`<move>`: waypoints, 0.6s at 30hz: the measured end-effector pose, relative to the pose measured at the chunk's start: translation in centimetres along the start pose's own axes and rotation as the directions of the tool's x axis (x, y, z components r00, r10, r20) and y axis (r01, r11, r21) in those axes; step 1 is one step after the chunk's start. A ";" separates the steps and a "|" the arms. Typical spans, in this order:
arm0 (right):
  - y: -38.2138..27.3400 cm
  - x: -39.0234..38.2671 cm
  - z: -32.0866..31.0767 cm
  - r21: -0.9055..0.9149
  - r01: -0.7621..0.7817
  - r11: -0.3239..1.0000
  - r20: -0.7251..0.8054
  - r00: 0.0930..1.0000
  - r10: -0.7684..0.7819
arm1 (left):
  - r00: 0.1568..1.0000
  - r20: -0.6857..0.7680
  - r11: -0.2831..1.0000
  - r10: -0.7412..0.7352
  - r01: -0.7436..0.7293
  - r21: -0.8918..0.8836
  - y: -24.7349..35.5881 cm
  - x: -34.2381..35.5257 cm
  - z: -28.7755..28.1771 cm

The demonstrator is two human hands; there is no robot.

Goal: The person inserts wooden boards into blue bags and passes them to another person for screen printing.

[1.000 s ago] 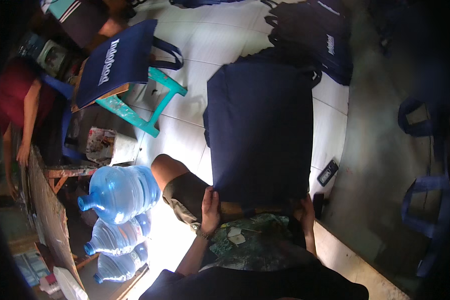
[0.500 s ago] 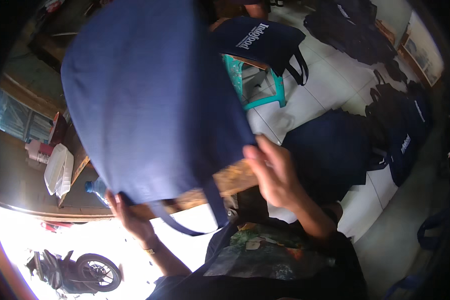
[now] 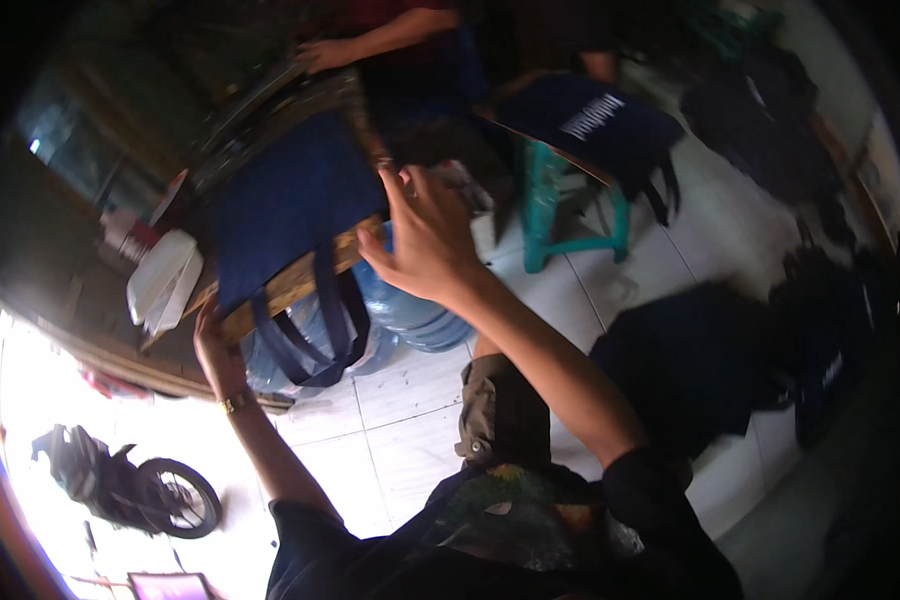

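Observation:
A dark blue cloth bag (image 3: 285, 200) lies on a wooden board (image 3: 295, 280) at the left end of the workbench, its two straps dangling below the board's near edge over blue water jugs (image 3: 420, 320). My left hand (image 3: 220, 350) grips the board's near-left corner beside the bag. My right hand (image 3: 420, 235) is by the board's right end, fingers spread, their tips at or just over the edge; I cannot tell whether they touch it.
A teal stool (image 3: 540, 210) carries another printed bag (image 3: 595, 130). More dark bags (image 3: 690, 360) lie on the floor at right. A co-worker's hand (image 3: 325, 55) is behind the bench. A white foam container (image 3: 165, 275) sits left; a motorbike (image 3: 130, 480) stands outside the doorway.
My view swung left from the floor bags. The board and bag I held in my lap have moved up and forward to the bench, and my right hand has opened.

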State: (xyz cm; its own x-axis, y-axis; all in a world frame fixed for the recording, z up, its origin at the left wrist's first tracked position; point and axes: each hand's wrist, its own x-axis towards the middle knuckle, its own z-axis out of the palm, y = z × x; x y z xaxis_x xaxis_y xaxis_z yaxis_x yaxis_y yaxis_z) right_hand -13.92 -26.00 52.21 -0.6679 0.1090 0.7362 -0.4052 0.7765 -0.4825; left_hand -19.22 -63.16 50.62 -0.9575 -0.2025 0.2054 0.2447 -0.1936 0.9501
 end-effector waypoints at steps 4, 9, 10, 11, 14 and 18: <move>2.3 -0.8 -0.2 0.099 0.408 0.908 0.256 0.871 -0.420 | 0.907 0.185 0.805 0.378 -0.421 0.418 0.9 -4.0 1.4; 2.6 1.1 0.7 0.216 0.424 0.879 0.224 0.855 -0.468 | 0.752 0.626 0.017 0.206 -0.643 0.766 4.6 -6.8 4.9; 2.5 1.3 1.1 0.189 0.412 0.891 0.237 0.862 -0.449 | 0.768 0.609 0.025 0.200 -0.625 0.780 4.3 -5.9 4.7; 2.1 1.6 1.6 0.163 0.397 0.903 0.245 0.870 -0.427 | 0.781 0.594 0.029 0.192 -0.609 0.792 4.4 -4.7 4.0; 0.3 1.8 2.5 0.062 0.402 0.914 0.167 0.898 -0.406 | 0.810 0.539 0.065 0.231 -0.566 0.822 5.3 -3.4 3.9; -0.1 -0.5 2.2 0.063 0.367 0.928 0.001 0.930 -0.368 | 0.742 0.467 -0.028 0.480 -0.520 0.854 3.3 -4.5 3.8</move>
State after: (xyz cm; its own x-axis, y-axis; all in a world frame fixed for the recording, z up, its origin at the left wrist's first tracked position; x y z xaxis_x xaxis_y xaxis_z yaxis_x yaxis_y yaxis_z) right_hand -14.94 -27.54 50.84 -0.4727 -0.1848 0.8616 -0.6608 0.7213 -0.2078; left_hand -14.62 -59.27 53.72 -0.6644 0.2053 0.7186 0.3605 0.9303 0.0676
